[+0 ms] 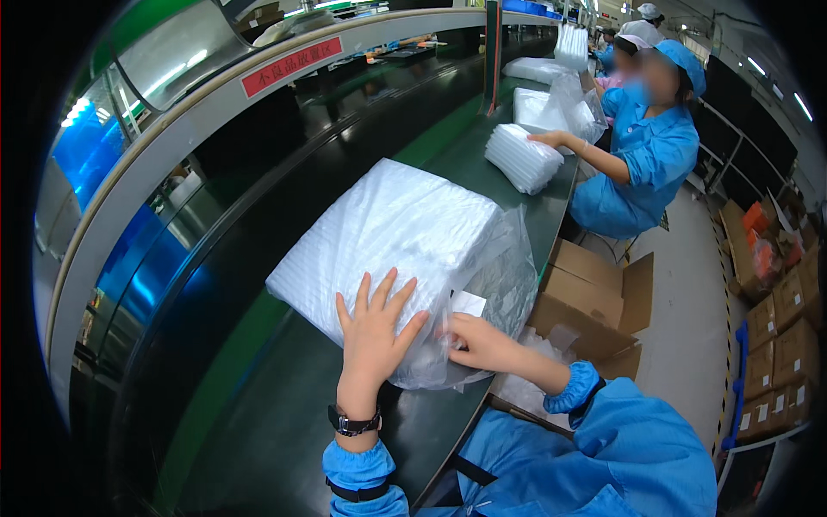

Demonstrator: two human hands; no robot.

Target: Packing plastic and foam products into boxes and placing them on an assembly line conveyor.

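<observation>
A large block of stacked white foam sheets or trays in a clear plastic bag (388, 224) lies on the dark green worktop in front of me. My left hand (375, 323) rests flat on its near side, fingers spread. At the bag's loose, crumpled end, my right hand (478, 343) has its fingers curled in on the plastic. Just above those fingers shows a small white paper slip (468, 303); whether they touch it I cannot tell. The fingertips of the right hand are partly hidden by the film.
Across the bench's far end, a co-worker in blue (650, 129) holds a ribbed white stack (523, 159). More bagged white packs (538, 108) lie beyond. An open cardboard box (594, 293) stands right of the bench. A dark conveyor (224, 250) runs along the left, under a rail with a red label (291, 66).
</observation>
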